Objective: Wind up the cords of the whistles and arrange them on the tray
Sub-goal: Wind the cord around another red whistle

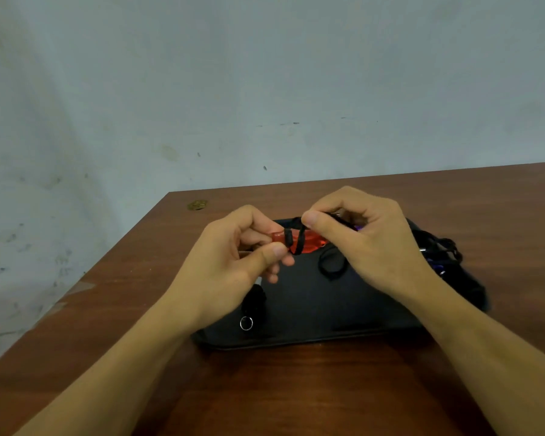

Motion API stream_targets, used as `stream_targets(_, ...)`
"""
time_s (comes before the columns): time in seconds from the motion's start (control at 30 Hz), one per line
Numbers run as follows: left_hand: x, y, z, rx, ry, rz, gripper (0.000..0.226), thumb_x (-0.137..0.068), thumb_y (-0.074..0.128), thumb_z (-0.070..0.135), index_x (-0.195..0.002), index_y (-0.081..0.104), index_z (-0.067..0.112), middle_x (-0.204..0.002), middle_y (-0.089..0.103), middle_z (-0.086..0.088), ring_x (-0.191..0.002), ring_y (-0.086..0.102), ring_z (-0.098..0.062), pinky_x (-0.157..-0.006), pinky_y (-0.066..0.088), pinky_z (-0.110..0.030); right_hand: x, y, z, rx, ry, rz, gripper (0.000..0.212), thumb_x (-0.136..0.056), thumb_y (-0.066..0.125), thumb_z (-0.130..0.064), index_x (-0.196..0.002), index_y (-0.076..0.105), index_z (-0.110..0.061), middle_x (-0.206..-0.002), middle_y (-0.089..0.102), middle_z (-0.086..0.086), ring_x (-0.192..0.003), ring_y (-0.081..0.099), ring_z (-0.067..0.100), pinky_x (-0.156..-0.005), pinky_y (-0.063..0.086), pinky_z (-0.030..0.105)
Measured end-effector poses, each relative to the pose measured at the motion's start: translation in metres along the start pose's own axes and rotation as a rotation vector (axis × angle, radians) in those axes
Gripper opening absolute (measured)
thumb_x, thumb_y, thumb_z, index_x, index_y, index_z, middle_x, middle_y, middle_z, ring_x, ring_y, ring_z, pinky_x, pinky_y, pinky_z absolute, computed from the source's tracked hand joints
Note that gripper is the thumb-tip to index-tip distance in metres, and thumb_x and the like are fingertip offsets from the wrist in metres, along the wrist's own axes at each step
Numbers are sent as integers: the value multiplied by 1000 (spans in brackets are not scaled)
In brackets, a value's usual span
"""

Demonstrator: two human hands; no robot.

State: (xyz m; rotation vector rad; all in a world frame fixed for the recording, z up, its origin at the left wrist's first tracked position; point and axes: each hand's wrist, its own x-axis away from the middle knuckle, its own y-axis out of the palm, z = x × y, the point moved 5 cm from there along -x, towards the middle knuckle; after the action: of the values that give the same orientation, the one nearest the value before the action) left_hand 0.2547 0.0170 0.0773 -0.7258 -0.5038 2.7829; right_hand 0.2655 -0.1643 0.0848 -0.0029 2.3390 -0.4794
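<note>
- whistle (309, 240): red, translucent plastic, smooth and elongated, held above the tray's far half, between both hands.
- cord (298, 243): flat black woven band, wrapped in a couple of turns round the whistle's body; a loose loop of it lies on the tray at about 4 o'clock from the whistle.
- tray (309, 313): matte black, flat, rectangular with rounded corners, lying on a brown wood-grain table (296, 388) with a dull sheen.
- left hand (233, 256): forearm comes in from 7 o'clock; thumb and curled fingers pinch the whistle's left end.
- right hand (368, 243): forearm from 5 o'clock, wrist arched; thumb and forefinger pinch the cord just above the whistle, other fingers curled under.
- wound whistle (252, 302): dark bundle with a silver ring, on the tray's near left part.
- tangle of black cords with purple whistles (438, 256) at the tray's 3 o'clock edge, partly hidden by the right wrist.
- wall (265, 89): pale, scuffed plaster.
</note>
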Motion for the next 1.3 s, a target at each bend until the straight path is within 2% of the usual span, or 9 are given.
stream_targets(0.17, 5, 2, -2, -2, 56, -35, 16, -92, 59, -7, -96, 59, 9, -80, 72, -11, -70, 69, -26, -69, 57, -29, 7, 14, 9, -264, 383, -290, 32, -92, 61, -42, -66, 73, -27, -54, 43, -3, -44, 31, 9, -45, 26, 20)
stream_targets(0.37, 5, 3, -3, -380, 145, -122, 11, -101, 52, 17, -106, 61, 21, -84, 69, 7, -75, 67, -18, -67, 57, -35, 6, 15, 7, -174, 246, -182, 28, -93, 62, -40, -77, 77, -22, -73, 73, 4, -66, 67, 22, -63, 52, 28)
stream_targets(0.47, 6, 4, 2, -552, 240, -202, 13, -99, 48, 27, -100, 60, 23, -80, 66, 8, -68, 62, -14, -58, 47, -23, 7, 15, 4, -187, 233, -182, 27, -94, 63, -33, -70, 74, -25, -68, 71, -3, -61, 64, 8, -62, 47, 15)
stream_targets(0.6, 9, 1, 15, -468, 337, -156, 17, -102, 47, 24, -90, 57, 19, -74, 59, 4, -63, 57, -18, -54, 40, -25, 12, 22, 7, -440, 426, -287, 30, -86, 63, -42, -62, 69, -25, -57, 51, -5, -49, 30, 13, -46, 18, 25)
stream_targets(0.77, 10, 3, 16, -317, 311, -80, 18, -101, 48, 24, -92, 59, 13, -74, 63, 3, -60, 57, -15, -53, 43, -27, 12, 28, 9, -619, 506, -244, 31, -74, 68, -48, -60, 64, -20, -53, 43, -7, -47, 23, 8, -45, 15, 23)
stream_targets(0.97, 11, 2, 14, -127, 261, -41, 18, -100, 49, 19, -96, 63, 7, -71, 63, -3, -57, 53, -20, -52, 41, -35, 11, 31, 5, -655, 414, -168, 31, -83, 62, -40, -64, 62, -15, -49, 47, -7, -42, 26, 5, -41, 19, 19)
stream_targets(1.1, 9, -1, 14, -61, 247, 26, 17, -100, 50, 16, -89, 61, 9, -68, 62, -5, -58, 52, -7, -58, 40, -21, 12, 34, 6, -522, 309, -67, 33, -87, 62, -35, -82, 71, -4, -61, 57, 7, -45, 28, 10, -43, 20, 25)
stream_targets(1.2, 9, -1, 14, -133, 240, 103, 20, -101, 51, 16, -83, 58, 19, -67, 61, -3, -56, 51, -7, -54, 40, -25, 12, 33, 5, -374, 215, -14, 41, -90, 59, -39, -84, 70, -1, -62, 61, 1, -47, 42, 4, -48, 32, 17)
stream_targets(1.3, 9, -5, 12, -179, 230, 175, 18, -102, 50, 21, -85, 57, 21, -66, 61, -1, -56, 53, -10, -54, 41, -24, 15, 34, -3, -151, 90, -45, 22, -100, 58, -25, -87, 70, -13, -70, 65, 1, -61, 58, 17, -59, 49, 33)
